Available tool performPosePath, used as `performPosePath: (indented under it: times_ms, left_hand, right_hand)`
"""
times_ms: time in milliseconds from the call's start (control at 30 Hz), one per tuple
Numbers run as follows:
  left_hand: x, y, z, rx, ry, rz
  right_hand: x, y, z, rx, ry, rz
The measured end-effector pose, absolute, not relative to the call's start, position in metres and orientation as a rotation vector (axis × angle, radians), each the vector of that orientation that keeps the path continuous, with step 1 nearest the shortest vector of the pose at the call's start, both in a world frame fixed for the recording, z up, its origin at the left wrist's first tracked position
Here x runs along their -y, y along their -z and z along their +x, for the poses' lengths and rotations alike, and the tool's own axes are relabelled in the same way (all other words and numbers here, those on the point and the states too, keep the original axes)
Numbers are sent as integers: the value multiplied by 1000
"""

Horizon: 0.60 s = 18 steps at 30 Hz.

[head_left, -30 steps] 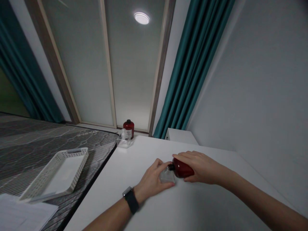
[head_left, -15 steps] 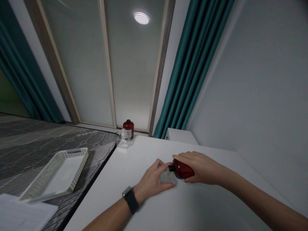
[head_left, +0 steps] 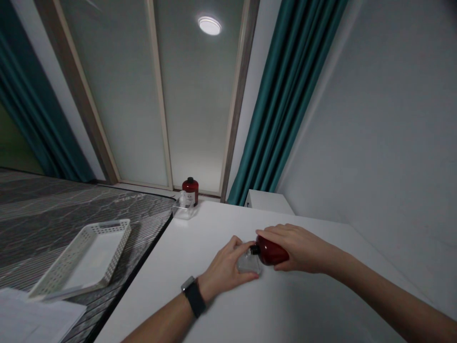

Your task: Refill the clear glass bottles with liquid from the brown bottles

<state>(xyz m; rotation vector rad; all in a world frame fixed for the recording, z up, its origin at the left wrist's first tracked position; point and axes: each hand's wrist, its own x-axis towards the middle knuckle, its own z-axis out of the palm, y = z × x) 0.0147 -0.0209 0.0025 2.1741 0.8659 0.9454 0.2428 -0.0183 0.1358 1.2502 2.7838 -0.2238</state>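
Observation:
My left hand (head_left: 228, 267), with a dark watch on its wrist, is closed around a small clear container (head_left: 249, 263) on the white table (head_left: 314, 309). From the right, my right hand (head_left: 298, 245) grips a dark red bottle (head_left: 270, 251) that lies tilted on its side. The bottle's black neck points left, right over the clear container's top. Whether neck and container touch, I cannot tell. Any liquid passing between them is too small to make out.
At the table's far left corner stand a second red bottle (head_left: 191, 186) with a black cap and a clear tray (head_left: 183, 213) holding a clear object. Left, on a grey patterned surface (head_left: 143, 209), lie a white perforated basket (head_left: 116, 259) and paper sheets (head_left: 35, 317).

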Motion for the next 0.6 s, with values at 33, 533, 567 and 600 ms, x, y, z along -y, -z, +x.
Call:
performPosePath:
  times_ms: [33,533,567,600]
  left_hand:
    - [21,-3,15,-872,-941,2177]
    - [22,-5,15,-879,-923,2183]
    - [22,-6,15,-883,-914,2181]
    - [22,-6,15,-883,-907,2181]
  right_hand:
    - [18,-136,243,-2778,224,1252]
    - [18,-138,243,-2775,219,1251]
    - [18,-139,242,-2775,221,1252]
    - [18,-139,242,-2773,224,1252]
